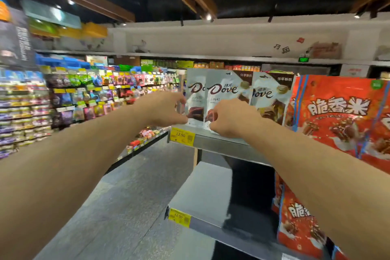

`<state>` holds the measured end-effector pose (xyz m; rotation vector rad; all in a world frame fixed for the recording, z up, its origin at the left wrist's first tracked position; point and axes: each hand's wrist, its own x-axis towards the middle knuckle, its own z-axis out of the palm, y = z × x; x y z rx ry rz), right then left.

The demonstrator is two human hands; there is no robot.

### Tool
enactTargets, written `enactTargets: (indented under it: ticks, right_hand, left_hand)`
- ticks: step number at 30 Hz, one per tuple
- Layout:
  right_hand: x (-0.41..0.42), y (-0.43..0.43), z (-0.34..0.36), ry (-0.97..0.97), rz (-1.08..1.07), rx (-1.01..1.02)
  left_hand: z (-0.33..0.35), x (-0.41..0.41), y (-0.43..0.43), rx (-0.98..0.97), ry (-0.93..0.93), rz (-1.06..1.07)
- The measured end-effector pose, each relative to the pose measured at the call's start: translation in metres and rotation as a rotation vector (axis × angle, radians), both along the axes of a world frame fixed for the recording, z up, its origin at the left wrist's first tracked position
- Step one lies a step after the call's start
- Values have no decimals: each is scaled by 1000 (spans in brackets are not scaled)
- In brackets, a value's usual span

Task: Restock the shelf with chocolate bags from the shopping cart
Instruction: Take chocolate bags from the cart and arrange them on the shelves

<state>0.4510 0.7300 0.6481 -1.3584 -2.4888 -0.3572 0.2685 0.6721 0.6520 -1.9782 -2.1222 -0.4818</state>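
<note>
Chocolate bags (270,95), silver-white with brown Dove lettering, stand upright on the shelf (221,146) just above its yellow price tag (181,136). Left grip (166,110) curls round the leftmost bag (195,99); right grip (228,118) pinches the front bag (223,91) low down.

Bright light is cast by ceiling spotlights (209,17). The far shelves (25,101) at left are blurred, and lines are bent near the edges.
</note>
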Motion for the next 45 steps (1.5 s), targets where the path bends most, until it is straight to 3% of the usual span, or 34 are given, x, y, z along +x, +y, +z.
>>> enactTargets:
  ticks: [13,21,26,37,42,45]
  right_hand:
    - [-139,-204,-136,-266,564,-278]
    - [-233,-342,-227,-425,884,-409]
    - [-275,-407,-315,-568,925,-599]
    - [-340,-467,-500,-745,867,-870]
    - [-326,-472,-626,-980,880,-991]
    - [-306,-480,-687,-1117,879,-1050]
  left_hand:
    - [-138,-62,-265,-275,-129,555]
    - [-229,-117,-441,-306,-441,865]
    - [-325,-159,-530,-492,-613,1024]
    - [-505,-224,-602,-793,-743,977]
    - [-620,-204,-600,-1179,-799,740]
    - [-685,-170,-601,-1324,-739,639]
